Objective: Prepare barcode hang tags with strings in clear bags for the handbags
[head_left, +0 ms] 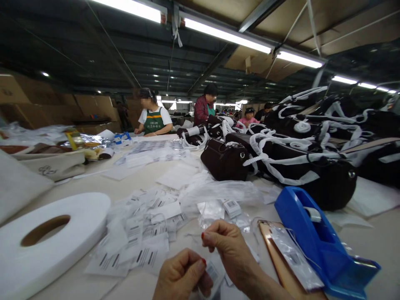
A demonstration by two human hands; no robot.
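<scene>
We are seeing the left hand (184,275) and the right hand (229,250) working close together over the table (121,179), apart from each other. Both are pinching, thumb tips drawn in against the forefingers with hardly any gap showing. We are finding nothing plain between the fingertips; something as thin as a thread may be lying there, but we cannot tell. A pale label (213,273) is showing just beside the left fingers, low in the view, and we are not able to say whether they are holding it or whether it is lying beneath.

We are judging the step in hand to be fine fingertip handling of a label or its string. As we are reading it, the next move is calling for a steady pinch and a clear sight of any loose end.

Much is staying uncertain. The left fingers are hiding part of that label, and the bottom edge is cutting off the left wrist. The pile of labels (146,233) is overlapping itself, so we are losing count, and the print is blurring. A clear packet (293,254) is covering part of a gold-coloured slab (269,239) beside the blue tape dispenser (312,233).
</scene>
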